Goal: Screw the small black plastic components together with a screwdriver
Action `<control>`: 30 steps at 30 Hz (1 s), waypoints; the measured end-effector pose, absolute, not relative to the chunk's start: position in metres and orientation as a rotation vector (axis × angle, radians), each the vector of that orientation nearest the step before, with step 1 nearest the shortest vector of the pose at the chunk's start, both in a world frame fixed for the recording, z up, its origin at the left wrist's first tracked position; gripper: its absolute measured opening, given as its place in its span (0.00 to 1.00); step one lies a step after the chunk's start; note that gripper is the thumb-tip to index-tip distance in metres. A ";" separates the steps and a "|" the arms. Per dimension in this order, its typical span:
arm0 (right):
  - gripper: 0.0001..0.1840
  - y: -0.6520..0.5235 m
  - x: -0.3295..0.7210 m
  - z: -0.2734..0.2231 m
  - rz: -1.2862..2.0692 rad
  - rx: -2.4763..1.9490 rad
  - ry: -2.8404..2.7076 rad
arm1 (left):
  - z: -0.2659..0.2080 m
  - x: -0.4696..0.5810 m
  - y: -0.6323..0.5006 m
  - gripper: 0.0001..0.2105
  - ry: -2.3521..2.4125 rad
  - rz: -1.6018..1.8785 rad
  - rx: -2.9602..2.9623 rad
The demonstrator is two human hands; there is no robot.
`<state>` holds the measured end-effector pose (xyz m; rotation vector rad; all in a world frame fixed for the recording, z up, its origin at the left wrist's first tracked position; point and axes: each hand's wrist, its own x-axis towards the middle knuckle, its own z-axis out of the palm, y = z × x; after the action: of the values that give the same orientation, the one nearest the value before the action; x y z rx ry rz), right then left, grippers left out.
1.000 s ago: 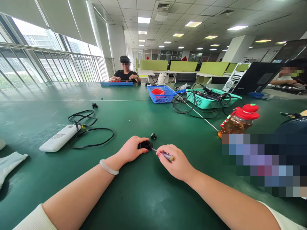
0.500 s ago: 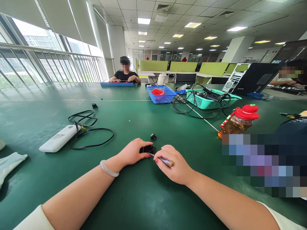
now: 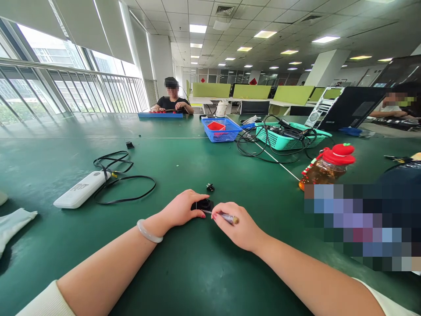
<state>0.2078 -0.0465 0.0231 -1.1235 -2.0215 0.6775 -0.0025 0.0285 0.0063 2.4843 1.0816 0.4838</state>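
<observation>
My left hand grips a small black plastic part against the green tabletop, thumb on the near side and fingers on the far side. In my right hand is a screwdriver with a see-through handle, pinched near its front. Its thin shaft points left and meets the near edge of the black part; the exact contact of the tip is too small to make out. Just beyond the part lies a small loose black piece, touched by neither hand.
To the left lies a white power bank with a looped black cable. A blue basket and a teal basket with cables stand farther back. A red-lidded bottle is at right. Another person sits across the table.
My right hand has shifted very slightly, and the screwdriver handle lies a little flatter. The left hand keeps its hold on the black part.
</observation>
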 end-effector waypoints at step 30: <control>0.14 -0.039 0.216 0.019 0.687 -1.160 -1.846 | 0.011 0.000 0.023 0.18 1.153 0.629 2.503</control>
<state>0.2163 -0.0386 0.0187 -1.1601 -1.8464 0.6868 -0.0002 0.0233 0.0106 2.5027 1.1525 0.6288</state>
